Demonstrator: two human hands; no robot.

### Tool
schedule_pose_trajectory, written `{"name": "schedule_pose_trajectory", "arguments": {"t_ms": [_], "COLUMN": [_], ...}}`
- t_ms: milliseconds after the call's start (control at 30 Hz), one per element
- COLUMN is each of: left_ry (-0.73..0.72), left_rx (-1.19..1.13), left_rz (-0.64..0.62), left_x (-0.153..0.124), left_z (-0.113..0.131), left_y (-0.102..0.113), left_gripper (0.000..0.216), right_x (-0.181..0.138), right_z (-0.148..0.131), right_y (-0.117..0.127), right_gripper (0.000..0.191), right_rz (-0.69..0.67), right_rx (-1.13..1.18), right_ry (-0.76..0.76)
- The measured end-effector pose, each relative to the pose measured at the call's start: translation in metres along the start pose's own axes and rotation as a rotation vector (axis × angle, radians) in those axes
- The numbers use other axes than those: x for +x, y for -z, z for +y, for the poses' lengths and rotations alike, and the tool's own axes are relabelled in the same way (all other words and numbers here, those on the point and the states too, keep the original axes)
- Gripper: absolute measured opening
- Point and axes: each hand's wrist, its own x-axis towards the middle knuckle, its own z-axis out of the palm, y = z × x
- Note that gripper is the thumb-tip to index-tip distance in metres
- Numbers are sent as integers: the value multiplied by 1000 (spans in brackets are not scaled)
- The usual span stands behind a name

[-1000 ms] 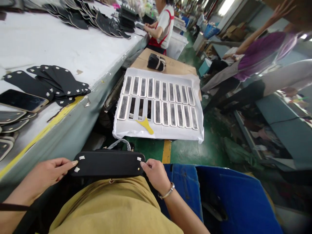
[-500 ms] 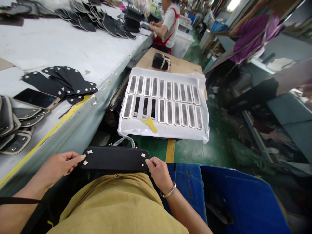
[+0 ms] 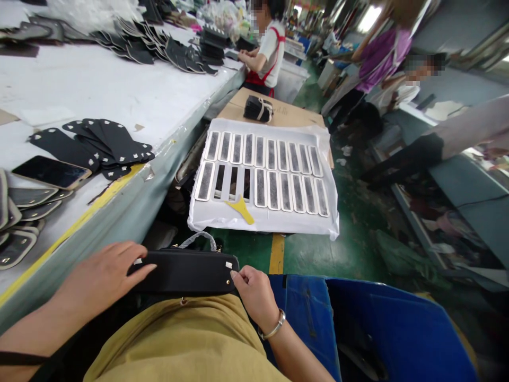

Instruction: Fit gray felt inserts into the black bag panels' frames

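Observation:
A long black handbag [image 3: 181,271] lies across my lap, a flat face with rounded corners turned up. A white tab and a small brass stud show at its right end. Behind it loops a plastic-wrapped handle [image 3: 199,236] with gold fittings. My left hand [image 3: 107,268] reaches over the left end, thumb and fingers apart around another white tab; any contact underneath is hidden. At the right end, my right hand [image 3: 254,292] pinches the bag's edge between thumb and curled fingers.
Left, a white table [image 3: 71,79] carries black tabbed panels [image 3: 115,140], a phone [image 3: 51,171] and several stacked pieces. Ahead, a white-covered board [image 3: 294,223] holds rows of strips and a yellow scraper [image 3: 240,208]. A blue bin [image 3: 389,313] stands right. Other people work beyond.
My left hand has moved from a pinch at the bag's left end to a spread position over it, covering the lower left tab's spot. My right hand keeps its hold.

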Motion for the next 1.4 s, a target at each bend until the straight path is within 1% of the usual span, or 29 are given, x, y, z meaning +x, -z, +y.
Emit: {"name": "schedule_pose_trajectory", "arguments": {"t_ms": [67, 133, 167, 233, 333, 467, 567, 667, 800, 967, 1033, 1133, 1200, 1267, 1400], "left_ry": [-307, -527, -602, -684, -675, -640, -650, -658, -691, -731, -756, -786, -792, -792, -788], "left_rx": [-18, -61, -79, -93, -86, -111, -124, -101, -69, -66, -58, -36, -24, -14, 9], "left_rz": [4, -37, -68, -141, -222, -239, -227, -210, -153, -81, -66, -73, -86, -92, -100], "left_x": [9, 19, 24, 31, 37, 38, 38, 37, 35, 34, 34, 34, 35, 35, 35], "left_z": [31, 59, 71, 89, 100, 99, 99, 103, 106, 101, 99, 98, 98, 98, 98], "left_y": [-10, -26, -34, -49, -63, -68, -69, -72, -78, -84, -84, -81, -80, -80, -80], "left_gripper": [30, 31, 34, 41, 49, 45, 43, 46, 48, 43, 46, 53, 54, 53, 53], "right_x": [1, 1, 2, 3, 4, 6, 7, 7, 8, 11, 13, 16, 17, 17, 14], "right_z": [0, -1, -2, -3, -1, 3, 5, 5, 3, 5, 9, 16, 23, 29, 42], "right_y": [0, 1, 2, 3, 4, 3, 2, 4, 7, 11, 12, 13, 13, 12, 7], "right_gripper": [33, 32, 33, 33, 35, 36, 36, 35, 34, 34, 34, 34, 33, 32, 33], "right_rz": [-7, -15, -16, -22, -36, -44, -61, -76, -88, -134, -188, -321, -391, -409, -348], "right_rx": [-4, -12, -16, -17, 6, 49, 43, 24, -7, -18, 65, 302, 448, 534, 613], "right_ry": [-9, -15, -19, -28, -38, -41, -33, -28, -30, -9, -41, -158, -223, -244, -243]}}
